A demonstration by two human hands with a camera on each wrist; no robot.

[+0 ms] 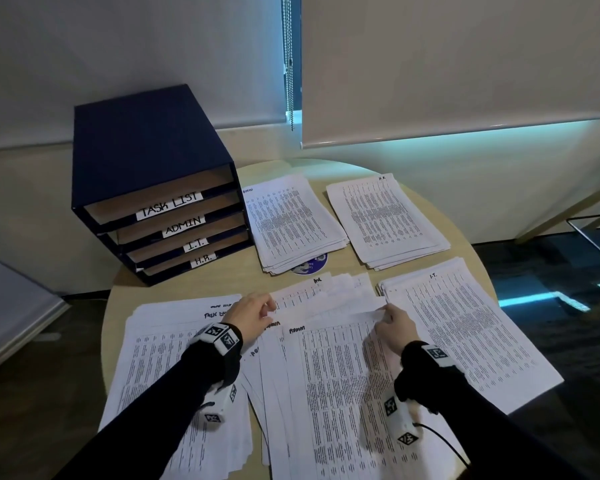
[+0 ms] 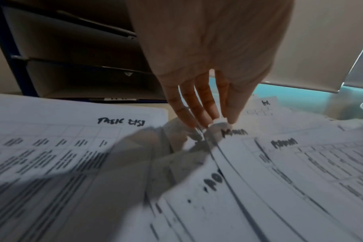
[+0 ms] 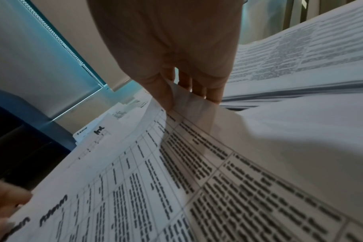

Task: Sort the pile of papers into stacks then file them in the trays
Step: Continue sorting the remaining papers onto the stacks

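A loose pile of printed sheets (image 1: 326, 382) lies in the middle of the round table (image 1: 471, 237), its top sheet marked ADMIN. My left hand (image 1: 269, 311) pinches the pile's far left corner (image 2: 215, 122) between thumb and fingers. At the far right corner of the top sheet (image 3: 197, 104), my right hand (image 1: 383, 315) pinches with the thumb on top and lifts it a little. Sorted stacks lie around: TASK LIST (image 1: 160, 358) at the left, ADMIN (image 1: 291, 223) and H.R. (image 1: 385, 220) at the back, I.T. (image 1: 465, 334) at the right. The navy tray unit (image 1: 146, 150) stands at the back left.
The unit's four trays are labelled TASK LIST (image 1: 169, 205), ADMIN, I.T. and H.R. from top to bottom. A blue round sticker (image 1: 310, 266) peeks out under the back ADMIN stack. Roller blinds (image 1: 447, 64) hang behind the table. Dark floor lies on both sides.
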